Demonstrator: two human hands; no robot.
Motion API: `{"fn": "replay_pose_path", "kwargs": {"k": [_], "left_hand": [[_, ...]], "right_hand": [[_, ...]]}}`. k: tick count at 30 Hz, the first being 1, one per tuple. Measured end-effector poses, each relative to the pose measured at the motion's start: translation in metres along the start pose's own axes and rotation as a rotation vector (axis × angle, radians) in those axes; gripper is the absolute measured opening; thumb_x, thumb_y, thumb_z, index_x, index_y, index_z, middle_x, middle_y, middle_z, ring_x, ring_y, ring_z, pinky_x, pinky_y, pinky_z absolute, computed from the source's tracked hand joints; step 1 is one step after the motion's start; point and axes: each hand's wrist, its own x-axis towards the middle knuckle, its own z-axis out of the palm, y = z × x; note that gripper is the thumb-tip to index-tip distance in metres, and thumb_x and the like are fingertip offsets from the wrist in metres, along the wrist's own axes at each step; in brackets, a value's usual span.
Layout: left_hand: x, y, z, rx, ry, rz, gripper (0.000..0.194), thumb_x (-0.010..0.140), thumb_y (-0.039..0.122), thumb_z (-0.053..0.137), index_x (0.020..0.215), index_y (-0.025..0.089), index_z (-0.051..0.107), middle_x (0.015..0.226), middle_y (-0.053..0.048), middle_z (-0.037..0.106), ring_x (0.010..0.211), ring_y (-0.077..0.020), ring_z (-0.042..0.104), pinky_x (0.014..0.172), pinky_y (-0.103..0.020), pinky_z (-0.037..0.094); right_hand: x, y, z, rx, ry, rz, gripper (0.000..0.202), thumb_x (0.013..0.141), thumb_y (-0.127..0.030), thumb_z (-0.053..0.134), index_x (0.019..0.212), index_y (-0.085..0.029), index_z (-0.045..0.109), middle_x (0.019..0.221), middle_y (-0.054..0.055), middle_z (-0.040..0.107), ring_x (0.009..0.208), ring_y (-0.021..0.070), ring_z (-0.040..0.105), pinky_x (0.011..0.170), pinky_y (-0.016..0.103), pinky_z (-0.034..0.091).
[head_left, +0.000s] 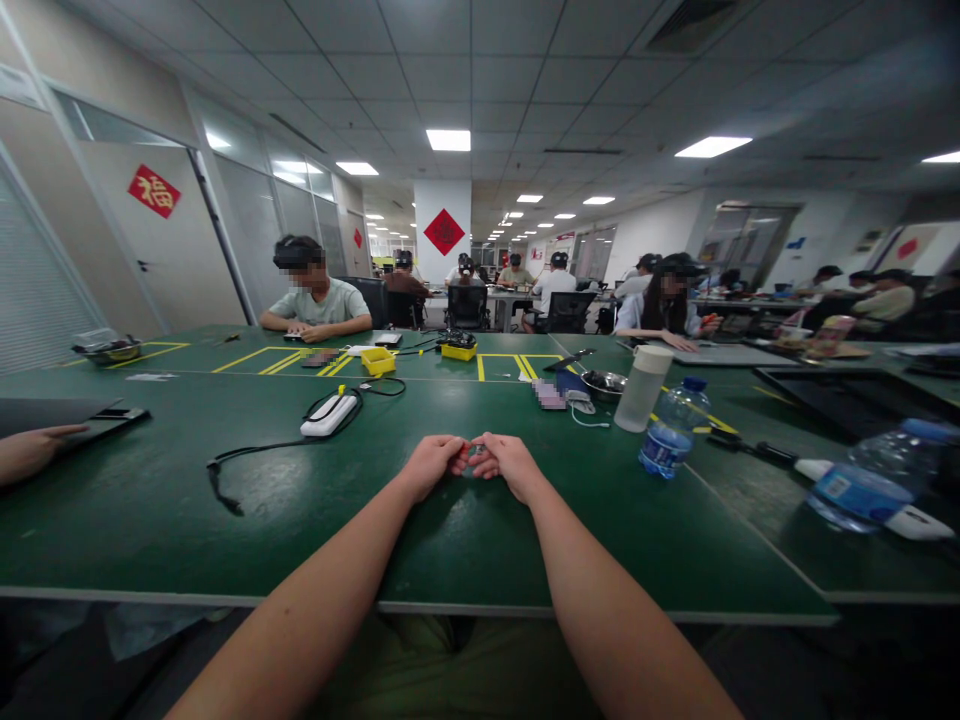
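Both forearms reach forward over the green table (465, 560), and the hands meet in the middle of the view. The fingers of my left hand (435, 464) are curled into a pinch. Close against it, my right hand (510, 464) is closed too, thumb and fingers pressed together. Between the fingertips shows a small greyish object (477, 452), too small and too covered to name. Nearest on the left lies a white power bank (330, 414) with a black cable (259, 452). To the right stands a blue-capped water bottle (673, 428).
Beyond the bottle is a frosted cup (643, 388) and a metal bowl (603, 385). Yellow trays (377, 361) sit at the back. Another bottle (876, 476) leans far right. Someone else's hand (37, 452) rests at the left edge. People sit across the table.
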Motion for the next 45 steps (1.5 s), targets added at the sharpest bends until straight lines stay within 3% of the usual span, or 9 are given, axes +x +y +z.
{"fn": "replay_pose_path", "kwargs": {"k": [7,11,19,27,34,45], "left_hand": [[0.0016,-0.0047,-0.0015,0.056,0.004,0.086,0.02,0.07,0.024,0.065,0.086,0.012,0.063,0.064,0.0,0.062,0.052,-0.0081,0.053,0.054,-0.021,0.043],[0.0018,-0.0064,-0.0024,0.07,-0.001,0.093,0.021,0.069,0.02,0.064,0.088,0.012,0.064,0.07,-0.002,0.065,0.056,-0.0087,0.054,0.057,-0.021,0.044],[-0.0013,-0.0037,-0.0019,0.172,0.051,0.143,0.017,0.066,0.017,0.065,0.083,0.013,0.064,0.071,-0.001,0.064,0.061,-0.0095,0.055,0.059,-0.02,0.042],[-0.0014,-0.0019,-0.0002,0.156,0.07,0.121,0.018,0.069,0.02,0.063,0.085,0.013,0.064,0.067,-0.002,0.065,0.059,-0.0109,0.057,0.059,-0.022,0.044],[-0.002,0.0007,-0.0013,0.192,0.059,0.13,0.02,0.07,0.017,0.061,0.088,0.013,0.068,0.076,-0.005,0.068,0.065,-0.012,0.059,0.064,-0.023,0.046],[-0.0002,-0.0044,-0.0033,0.212,0.03,0.176,0.018,0.069,0.017,0.061,0.085,0.013,0.069,0.077,-0.004,0.069,0.068,-0.0128,0.061,0.068,-0.024,0.047]], "right_hand": [[0.0004,0.0014,0.0002,-0.07,-0.02,-0.035,0.019,0.084,-0.028,0.053,0.095,-0.014,0.06,0.069,0.004,0.069,0.047,0.0101,0.062,0.04,0.016,0.041],[-0.0001,0.0019,0.001,-0.071,-0.023,-0.067,0.028,0.079,-0.022,0.056,0.107,-0.015,0.054,0.072,0.004,0.07,0.048,0.0104,0.062,0.042,0.017,0.042],[-0.0006,0.0049,0.0006,-0.094,-0.003,-0.124,0.023,0.069,-0.02,0.067,0.088,-0.013,0.056,0.068,0.003,0.068,0.056,0.012,0.064,0.05,0.02,0.047],[0.0037,0.0041,0.0008,0.018,0.016,-0.013,0.012,0.074,-0.013,0.057,0.086,-0.014,0.056,0.073,0.006,0.069,0.056,0.0122,0.065,0.047,0.019,0.047],[0.0004,0.0013,0.0029,0.142,-0.02,0.015,0.006,0.077,-0.013,0.057,0.083,-0.013,0.057,0.074,0.006,0.067,0.061,0.0115,0.065,0.056,0.022,0.051],[-0.0012,0.0009,0.0023,0.184,-0.022,0.019,0.012,0.081,-0.015,0.054,0.093,-0.015,0.056,0.072,0.004,0.066,0.06,0.0119,0.064,0.058,0.024,0.052]]}}
